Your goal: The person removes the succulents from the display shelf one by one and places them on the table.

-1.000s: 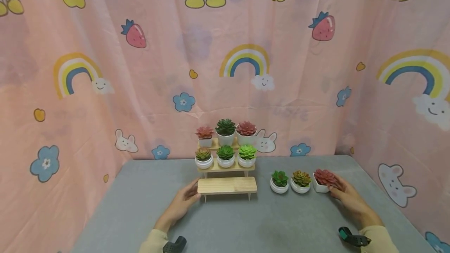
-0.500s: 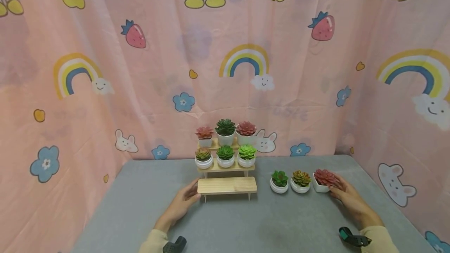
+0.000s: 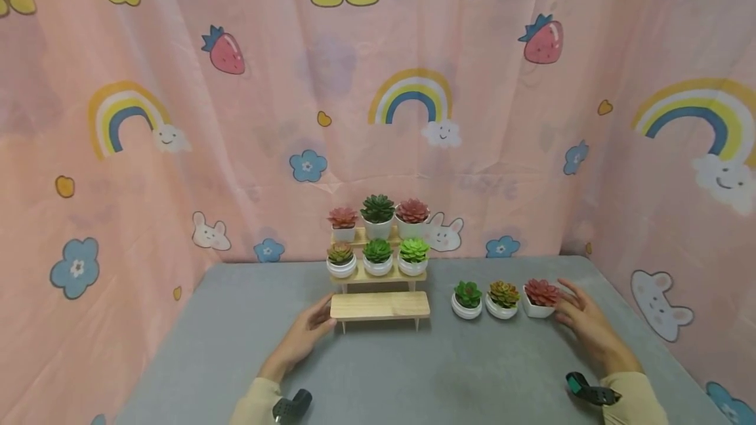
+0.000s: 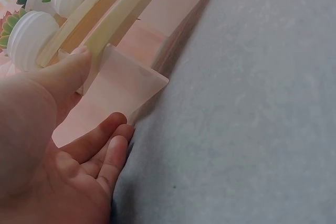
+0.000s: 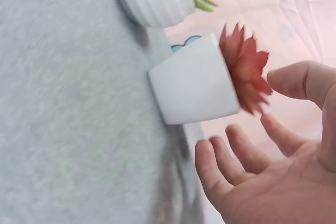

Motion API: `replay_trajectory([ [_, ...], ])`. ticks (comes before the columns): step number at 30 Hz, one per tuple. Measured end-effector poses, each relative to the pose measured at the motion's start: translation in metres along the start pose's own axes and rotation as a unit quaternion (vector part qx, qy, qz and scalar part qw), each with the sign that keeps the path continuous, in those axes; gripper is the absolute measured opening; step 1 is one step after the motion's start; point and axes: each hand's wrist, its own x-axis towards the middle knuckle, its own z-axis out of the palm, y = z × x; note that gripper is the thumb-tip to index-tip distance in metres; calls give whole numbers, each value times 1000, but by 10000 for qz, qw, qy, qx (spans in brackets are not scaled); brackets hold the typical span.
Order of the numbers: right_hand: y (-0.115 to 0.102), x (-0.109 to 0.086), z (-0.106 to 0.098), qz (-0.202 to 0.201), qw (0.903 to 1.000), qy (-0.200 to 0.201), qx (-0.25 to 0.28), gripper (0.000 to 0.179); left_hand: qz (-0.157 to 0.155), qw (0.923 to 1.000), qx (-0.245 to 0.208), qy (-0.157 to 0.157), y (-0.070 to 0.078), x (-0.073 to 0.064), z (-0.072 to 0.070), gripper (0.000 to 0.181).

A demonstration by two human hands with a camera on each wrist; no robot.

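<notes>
On the grey table [image 3: 195, 346] stands one wooden stand [image 3: 380, 305] with three steps, and nine potted plants show in all. Three sit on its top step: a pink plant [image 3: 343, 223], a dark green plant [image 3: 378, 215] and a dusky red plant [image 3: 412, 218]. Three more line the middle step: a brownish plant [image 3: 340, 259], a mid-green plant [image 3: 378, 256] and a lime plant [image 3: 413, 256].

To the right of the stand, three pots form a row on the table: a leafy green plant [image 3: 467, 300], a yellow-brown plant [image 3: 503, 299] and a red plant [image 3: 540, 298] in a white pot.

The person's left hand [image 3: 300, 334] is at the left end of the front step, thumb against the stand, three visible fingers loosely bent; whether it grips cannot be told. The right hand [image 3: 587, 328] is beside the red plant, fingers spread and gently curved, holding nothing; its thumb tip is at the leaves.
</notes>
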Motion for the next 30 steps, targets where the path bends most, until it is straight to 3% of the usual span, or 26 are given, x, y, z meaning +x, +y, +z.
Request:
replay_trajectory([
  [8, -21, -2, 3, -206, 9956, 501, -766, 66, 99, 9999, 50, -87, 0, 0, -2, 63],
  [18, -47, -7, 7, 14, 9862, 807, -1446, 71, 23, 9999, 20, -107, 2, 0, -1, 63],
  [25, -71, -13, 19, -556, 9831, 921, -1482, 67, 101, 9999, 50, -87, 4, -2, -1, 63],
  [30, -82, -17, 28, -1093, 9741, 877, -1776, 58, 15, 10000, 79, -59, 4, -2, -1, 63],
])
